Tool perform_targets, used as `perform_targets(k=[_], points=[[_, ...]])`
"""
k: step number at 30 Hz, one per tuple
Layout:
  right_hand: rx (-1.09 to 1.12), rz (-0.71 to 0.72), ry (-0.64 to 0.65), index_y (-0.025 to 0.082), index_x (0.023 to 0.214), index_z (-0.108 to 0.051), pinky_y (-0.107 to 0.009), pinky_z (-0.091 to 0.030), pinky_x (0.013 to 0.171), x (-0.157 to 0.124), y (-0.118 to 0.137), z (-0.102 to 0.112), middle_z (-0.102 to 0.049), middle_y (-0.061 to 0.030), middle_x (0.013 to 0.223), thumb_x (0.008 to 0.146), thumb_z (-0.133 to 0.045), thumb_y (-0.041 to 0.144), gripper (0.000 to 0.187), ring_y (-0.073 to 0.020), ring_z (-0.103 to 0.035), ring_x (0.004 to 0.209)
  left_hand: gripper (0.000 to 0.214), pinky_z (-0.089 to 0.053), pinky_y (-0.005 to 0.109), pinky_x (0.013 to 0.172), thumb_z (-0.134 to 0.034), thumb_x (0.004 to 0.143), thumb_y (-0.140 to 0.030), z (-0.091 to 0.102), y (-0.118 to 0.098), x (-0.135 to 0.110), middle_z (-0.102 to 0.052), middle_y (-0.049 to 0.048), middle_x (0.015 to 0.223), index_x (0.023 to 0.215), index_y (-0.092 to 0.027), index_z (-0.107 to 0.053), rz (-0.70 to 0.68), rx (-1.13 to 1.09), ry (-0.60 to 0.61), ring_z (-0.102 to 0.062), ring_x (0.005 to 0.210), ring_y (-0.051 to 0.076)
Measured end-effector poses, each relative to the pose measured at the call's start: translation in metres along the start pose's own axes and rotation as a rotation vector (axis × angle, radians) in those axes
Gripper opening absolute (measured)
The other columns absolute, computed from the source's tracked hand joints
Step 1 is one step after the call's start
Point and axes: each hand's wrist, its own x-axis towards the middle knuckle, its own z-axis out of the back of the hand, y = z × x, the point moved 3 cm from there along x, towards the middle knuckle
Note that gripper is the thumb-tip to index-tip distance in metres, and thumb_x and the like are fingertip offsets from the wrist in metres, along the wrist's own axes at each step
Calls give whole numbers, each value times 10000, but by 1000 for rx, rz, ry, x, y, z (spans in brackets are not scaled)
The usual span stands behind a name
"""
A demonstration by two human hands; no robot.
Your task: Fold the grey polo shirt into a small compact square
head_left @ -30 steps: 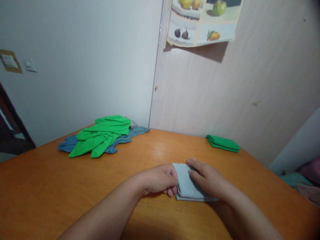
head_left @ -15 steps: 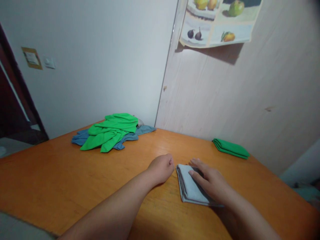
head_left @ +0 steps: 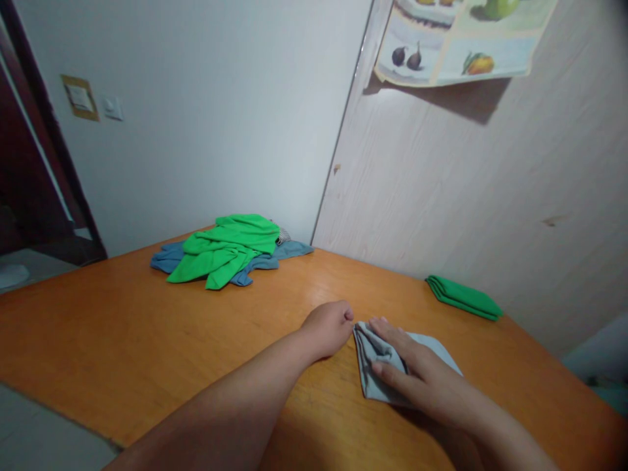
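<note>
A light grey folded cloth [head_left: 436, 348] lies on the table in front of me, its top layer creased and bunched. My right hand [head_left: 409, 356] is over it, with the bunched fabric gathered between thumb and fingers and part of the cloth hidden under the palm. Just left of the cloth, my left hand [head_left: 328, 329] rests on the table, closed in a fist. Its knuckles come up against the cloth's far left corner. What the fist holds, if anything, is hidden.
A loose heap of a bright green cloth [head_left: 230, 245] and blue garments [head_left: 167, 255] lies at the back left of the orange wooden table [head_left: 220, 327]. A folded green cloth [head_left: 464, 297] sits near the wall at the back right. A fruit poster [head_left: 454, 59] hangs above.
The grey cloth has gone from smooth to bunched under my right hand, and more of it shows on the hand's right. My left fist now meets its corner. The view has shifted slightly.
</note>
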Motion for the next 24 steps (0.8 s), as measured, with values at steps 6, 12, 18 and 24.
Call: perform_targets(k=[6, 12, 18, 24], points=[[104, -1, -102, 200, 1452, -477, -489, -302, 1179, 3, -6, 6, -456, -96, 1497, 939, -474, 572, 634, -286, -425, 1383, 188, -462, 246, 690, -568, 848, -266, -7, 3, 4, -713, 19, 958, 1000, -223, -671, -64, -61, 23, -633, 844, 180], [110, 26, -93, 237, 1447, -486, -512, -300, 1175, 2, 1, 8, -461, -74, 1495, 942, -482, 543, 591, -290, -427, 1382, 260, -478, 268, 804, -582, 866, -281, -7, -2, 6, -708, 25, 1107, 1102, -251, -687, -148, -71, 56, -633, 985, 201], [105, 37, -62, 280, 1439, -496, -489, -255, 1198, 2, 6, 8, -455, -41, 1499, 930, -507, 535, 569, -280, -409, 1394, 270, -479, 260, 762, -543, 856, -237, -6, -3, 6, -732, 3, 1029, 1061, -270, -716, -164, -101, 109, -642, 925, 191], [89, 63, -47, 255, 1457, -469, -489, -266, 1193, 4, 4, 6, -432, -56, 1514, 942, -488, 527, 583, -266, -390, 1407, 289, -487, 256, 756, -564, 849, -299, -10, -2, 7, -732, -4, 1039, 1098, -275, -709, -113, -127, 111, -642, 928, 193]])
